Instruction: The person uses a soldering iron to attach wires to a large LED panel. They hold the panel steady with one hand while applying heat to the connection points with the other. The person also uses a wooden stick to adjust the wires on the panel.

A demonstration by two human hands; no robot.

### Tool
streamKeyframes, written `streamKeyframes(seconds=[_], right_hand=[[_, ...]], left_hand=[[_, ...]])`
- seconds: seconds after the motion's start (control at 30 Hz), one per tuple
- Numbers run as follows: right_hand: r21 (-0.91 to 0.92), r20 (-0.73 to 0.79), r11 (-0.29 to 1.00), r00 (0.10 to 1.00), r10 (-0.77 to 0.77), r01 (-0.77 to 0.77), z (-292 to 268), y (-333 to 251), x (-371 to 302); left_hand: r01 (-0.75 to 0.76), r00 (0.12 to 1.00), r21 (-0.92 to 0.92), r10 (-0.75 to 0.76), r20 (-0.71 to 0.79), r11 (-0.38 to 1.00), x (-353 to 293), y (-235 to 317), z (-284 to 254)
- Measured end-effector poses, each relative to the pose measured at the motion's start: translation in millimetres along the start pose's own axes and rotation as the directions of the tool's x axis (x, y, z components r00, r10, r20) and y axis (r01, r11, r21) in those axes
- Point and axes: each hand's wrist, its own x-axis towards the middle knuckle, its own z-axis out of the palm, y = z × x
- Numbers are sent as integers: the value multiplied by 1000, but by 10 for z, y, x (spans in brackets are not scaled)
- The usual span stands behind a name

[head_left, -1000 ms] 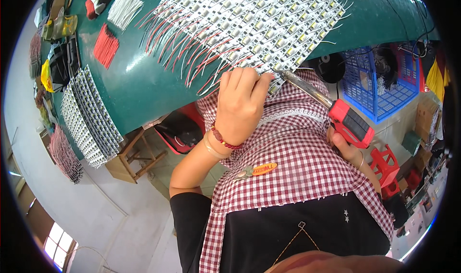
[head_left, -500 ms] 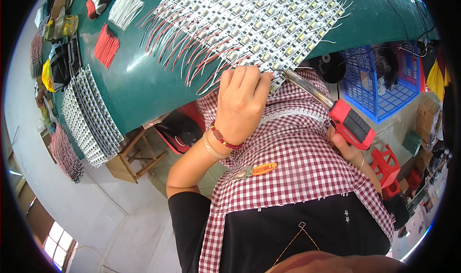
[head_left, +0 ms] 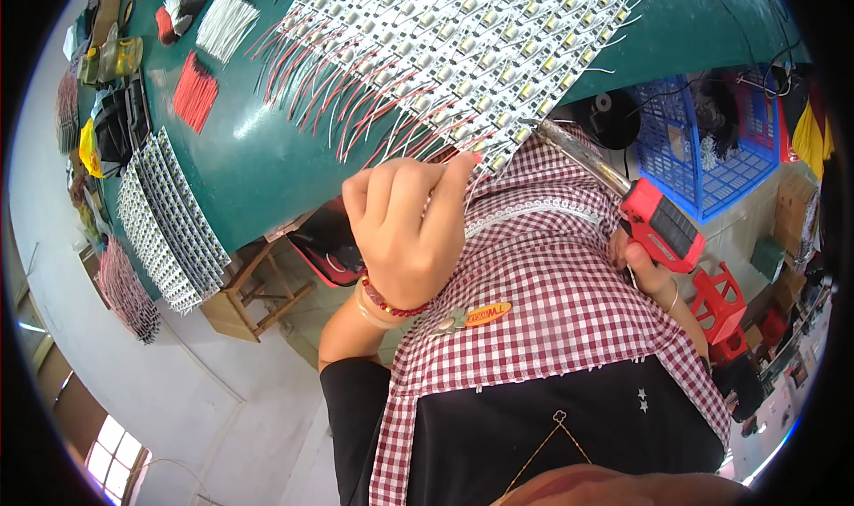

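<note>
A white LED circuit board panel (head_left: 480, 56) lies across the table's near edge, with rows of small components and red and white wires fringing its left side. My left hand (head_left: 405, 230) is closed in a pinch at the panel's near corner; a thin white wire (head_left: 470, 191) shows at its fingertips, though the fingers partly hide it. My right hand (head_left: 648, 267) is wrapped round the red handle of a soldering iron (head_left: 660, 226). The iron's metal shaft slants up to the left, its tip close to the panel's near right edge.
On the green table (head_left: 258, 177) are bundles of red wires (head_left: 195, 91) and white wires (head_left: 227, 21). More LED strips (head_left: 169, 221) lie at the left edge. Right of the table stand a blue crate (head_left: 703, 150), a black spool (head_left: 605, 119) and a red stool (head_left: 714, 301).
My left hand has drawn back from the panel, down and to the left. The soldering iron has shifted slightly right, its tip now nearer the panel's right edge.
</note>
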Motion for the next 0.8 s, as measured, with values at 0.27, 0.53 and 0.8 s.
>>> streamKeyframes(seconds=[0.27, 0.53, 0.8], right_hand=[[-15, -1, 999, 999, -52, 52, 8, -23, -9], [-177, -33, 984, 999, -30, 24, -4, 19, -11], [-247, -31, 966, 996, -87, 77, 27, 128, 73]], left_hand=[[-15, 992, -147, 33, 123, 989, -119, 49, 383], [-29, 991, -120, 44, 127, 992, -142, 12, 437], [-39, 991, -126, 54, 121, 991, -113, -48, 444]])
